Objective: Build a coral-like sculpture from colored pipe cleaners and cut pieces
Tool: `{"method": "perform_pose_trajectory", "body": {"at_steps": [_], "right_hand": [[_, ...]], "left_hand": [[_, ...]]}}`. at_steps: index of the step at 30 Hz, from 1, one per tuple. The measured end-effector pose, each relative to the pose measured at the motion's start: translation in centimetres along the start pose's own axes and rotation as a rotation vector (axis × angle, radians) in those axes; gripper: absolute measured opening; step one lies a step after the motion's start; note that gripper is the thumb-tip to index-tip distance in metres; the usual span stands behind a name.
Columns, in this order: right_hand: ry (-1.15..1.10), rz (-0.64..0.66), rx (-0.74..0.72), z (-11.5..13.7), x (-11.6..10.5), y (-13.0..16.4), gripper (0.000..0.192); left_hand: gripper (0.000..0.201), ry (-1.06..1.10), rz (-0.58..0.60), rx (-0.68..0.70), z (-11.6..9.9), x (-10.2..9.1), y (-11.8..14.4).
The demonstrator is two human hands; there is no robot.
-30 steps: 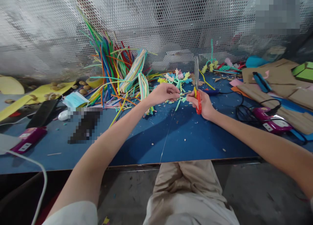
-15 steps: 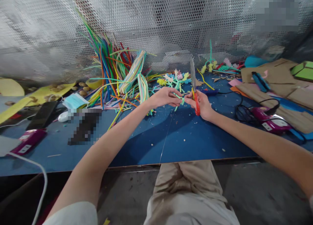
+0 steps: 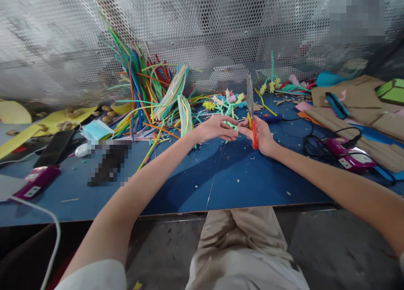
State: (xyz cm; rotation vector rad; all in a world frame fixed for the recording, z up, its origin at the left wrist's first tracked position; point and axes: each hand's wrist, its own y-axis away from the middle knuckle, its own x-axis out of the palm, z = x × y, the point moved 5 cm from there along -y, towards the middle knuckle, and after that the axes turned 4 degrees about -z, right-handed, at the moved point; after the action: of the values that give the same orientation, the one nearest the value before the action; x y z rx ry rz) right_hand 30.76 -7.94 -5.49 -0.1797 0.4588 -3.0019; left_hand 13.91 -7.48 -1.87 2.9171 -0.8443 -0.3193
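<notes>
While right hand (image 3: 262, 135) keeps scissors (image 3: 250, 107), left hand (image 3: 216, 128) has drawn closer.

Craft workshop, with pipe cleaners (image 3: 172, 92), scissors (image 3: 250, 102), brown cardboard (image 3: 361, 92).

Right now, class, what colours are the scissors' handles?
The handles of the scissors are red and yellow, clearest in the head view.

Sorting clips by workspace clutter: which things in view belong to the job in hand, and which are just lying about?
In the job:
scissors, in the right hand
pale green piece, at the left hand's fingertips
probably the fuzzy flower cluster and coloured stems

Apparently just lying about:
face mask
white mouse-like object
purple box at right
</notes>
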Motion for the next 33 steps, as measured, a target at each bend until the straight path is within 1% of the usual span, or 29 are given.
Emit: {"method": "perform_pose_trajectory", "body": {"at_steps": [6,12,18,24,26,29,31,33], "right_hand": [[-0.024,-0.038,0.016,0.1,-0.2,0.0,0.048],[-0.023,-0.019,0.045,-0.3,-0.4,-0.3,0.051],[-0.021,-0.009,0.038,-0.7,-0.7,-0.5,0.054],[-0.056,0.013,0.095,-0.9,-0.5,-0.2,0.051],[-0.082,0.047,0.112,-0.6,-0.3,-0.1,0.051],[-0.112,0.140,0.130,0.0,0.0,0.0,0.053],[-0.121,0.178,0.122,0.4,0.1,0.1,0.053],[-0.135,0.199,0.108,0.7,0.0,0.1,0.052]], "left_hand": [[0.056,0.010,-0.042,0.057,0.0,-0.4,-0.2],[0.060,0.022,-0.057,0.068,-0.1,-0.2,-0.1],[0.064,0.029,-0.042,0.078,0.2,0.0,-0.4],[0.076,0.029,-0.013,0.048,0.8,-0.1,-0.5],[0.080,0.055,0.027,0.030,0.8,0.2,-0.4],[0.084,0.077,0.066,0.006,0.7,0.7,-0.1],[0.082,0.076,0.054,-0.007,0.6,0.8,-0.1],[0.075,0.065,0.041,-0.019,0.6,0.8,-0.1]]}}
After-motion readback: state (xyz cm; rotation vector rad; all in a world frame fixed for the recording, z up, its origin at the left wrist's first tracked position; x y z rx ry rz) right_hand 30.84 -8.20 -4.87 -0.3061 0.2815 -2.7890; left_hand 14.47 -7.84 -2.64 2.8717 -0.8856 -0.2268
